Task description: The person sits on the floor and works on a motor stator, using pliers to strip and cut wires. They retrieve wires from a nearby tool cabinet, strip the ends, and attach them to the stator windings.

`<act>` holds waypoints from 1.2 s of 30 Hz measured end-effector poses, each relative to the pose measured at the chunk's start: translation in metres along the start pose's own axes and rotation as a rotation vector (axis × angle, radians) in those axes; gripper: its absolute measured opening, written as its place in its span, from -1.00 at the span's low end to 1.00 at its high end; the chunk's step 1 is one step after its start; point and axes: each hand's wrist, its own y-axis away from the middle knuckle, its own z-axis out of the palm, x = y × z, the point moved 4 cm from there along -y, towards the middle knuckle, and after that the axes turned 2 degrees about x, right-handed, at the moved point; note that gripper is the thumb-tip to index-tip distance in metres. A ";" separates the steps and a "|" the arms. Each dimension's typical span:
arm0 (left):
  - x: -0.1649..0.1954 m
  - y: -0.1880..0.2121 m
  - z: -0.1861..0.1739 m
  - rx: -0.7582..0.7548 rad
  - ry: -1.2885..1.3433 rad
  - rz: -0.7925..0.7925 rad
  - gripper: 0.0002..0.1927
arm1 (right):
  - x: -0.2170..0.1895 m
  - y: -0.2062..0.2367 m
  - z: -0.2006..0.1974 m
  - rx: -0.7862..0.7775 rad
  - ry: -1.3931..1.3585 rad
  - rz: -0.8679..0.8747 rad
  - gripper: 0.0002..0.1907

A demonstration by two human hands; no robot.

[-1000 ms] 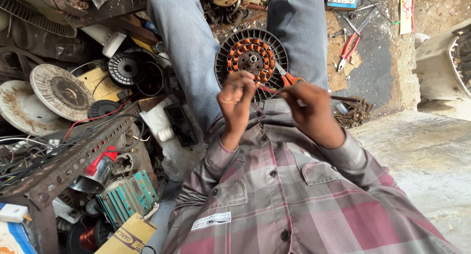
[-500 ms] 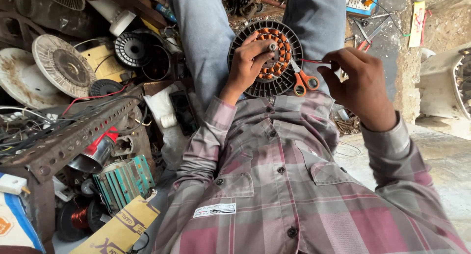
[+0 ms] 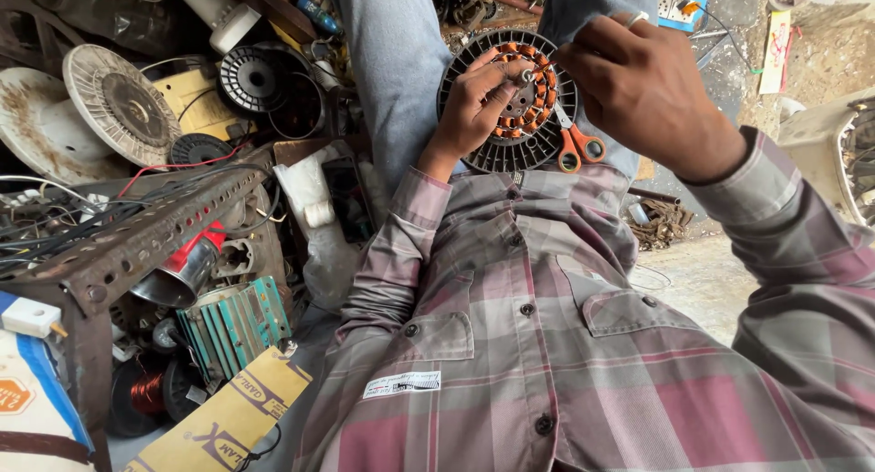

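Both hands up over my lap. Left hand (image 3: 476, 98) rests on the near-left edge of the fan stator (image 3: 508, 100), fingers curled, tips pinching at the centre hub/shaft w/ thumb, so closed on the stator hub. Right hand (image 3: 649, 89) hovers just above-right of the stator, fingers bunched in a pinch; can't tell what's in it, poss. thin wire, too small to see. Ring visible on one finger of that hand.

Stator = round black slotted disc w/ ring of copper-orange coils around a metal hub. It sits on my lap between the jeans legs, tilted toward the cam.

Scissors (image 3: 576, 144), orange handles, lie on the stator's lower-right rim, blades pointing up toward the hub, partly under the right hand.

Left side: rusty perforated angle-iron frame (image 3: 137, 244) w/ black wires draped over it, a white ribbed fan cover (image 3: 118, 103), another black motor part (image 3: 255, 78), a green finned block (image 3: 235, 322), and yellow-brown cardboard (image 3: 223, 417) on the floor. Far right: pale concrete floor (image 3: 702, 281) w/ a tangle of scrap wire (image 3: 658, 224).
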 end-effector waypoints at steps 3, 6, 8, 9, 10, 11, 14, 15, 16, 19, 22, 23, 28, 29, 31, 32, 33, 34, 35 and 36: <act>-0.001 0.000 0.000 0.012 0.006 0.006 -0.72 | -0.001 -0.002 0.004 -0.029 -0.013 0.002 -0.90; -0.005 0.001 0.001 0.003 -0.025 0.021 -0.72 | -0.002 -0.002 0.010 -0.046 -0.002 -0.005 -0.91; -0.009 0.002 0.001 0.001 -0.023 0.017 -0.71 | -0.004 -0.003 0.016 -0.067 0.015 -0.013 -0.87; -0.011 0.002 0.002 0.000 -0.021 0.014 -0.71 | -0.005 -0.004 0.019 -0.081 0.017 -0.020 -0.84; -0.012 0.003 0.002 0.003 -0.025 0.019 -0.71 | -0.005 -0.005 0.023 -0.094 0.018 -0.027 -0.82; -0.014 0.002 0.003 0.007 -0.028 0.024 -0.71 | -0.006 -0.006 0.027 -0.110 0.014 -0.035 -0.84; -0.017 0.003 0.003 0.010 -0.023 0.007 -0.72 | -0.007 -0.009 0.040 -0.166 -0.040 -0.028 -0.86; -0.017 0.004 0.002 0.009 -0.019 -0.004 -0.73 | -0.006 -0.010 0.043 -0.190 -0.084 -0.006 -0.83; -0.016 0.004 0.002 0.010 -0.016 0.000 -0.72 | -0.007 -0.010 0.046 -0.214 -0.128 0.016 -0.79; -0.013 0.005 0.000 0.009 -0.005 0.015 -0.70 | -0.010 -0.012 0.046 -0.186 -0.119 0.047 -0.73; -0.011 0.005 -0.002 -0.006 0.003 0.019 -0.69 | -0.015 -0.019 0.048 -0.214 -0.210 0.063 -0.72; -0.012 0.004 -0.003 -0.015 -0.005 -0.002 -0.69 | -0.015 -0.020 0.045 -0.176 -0.286 0.080 -0.69; -0.006 0.004 -0.003 -0.011 0.002 0.062 -0.65 | -0.011 -0.008 0.032 -0.174 -0.290 0.202 -0.57; -0.006 0.004 -0.004 -0.011 -0.006 0.060 -0.64 | -0.010 -0.004 0.029 -0.139 -0.307 0.179 -0.70; -0.004 0.005 -0.003 -0.021 -0.013 0.051 -0.63 | -0.010 0.004 0.027 -0.075 -0.337 0.138 -0.91; -0.003 0.005 -0.003 -0.029 -0.015 0.046 -0.62 | -0.009 0.005 0.030 -0.071 -0.324 0.121 -0.92; -0.003 0.005 -0.003 -0.036 -0.019 0.042 -0.61 | -0.008 0.003 0.034 -0.066 -0.311 0.102 -0.92; -0.002 0.005 -0.003 -0.035 -0.024 0.040 -0.60 | -0.007 0.000 0.038 -0.057 -0.298 0.083 -0.92; -0.002 0.005 -0.003 -0.033 -0.029 0.039 -0.58 | -0.006 -0.005 0.044 -0.096 -0.291 0.089 -0.91; -0.001 0.005 -0.004 -0.032 -0.034 0.038 -0.56 | -0.005 -0.011 0.050 -0.134 -0.285 0.095 -0.91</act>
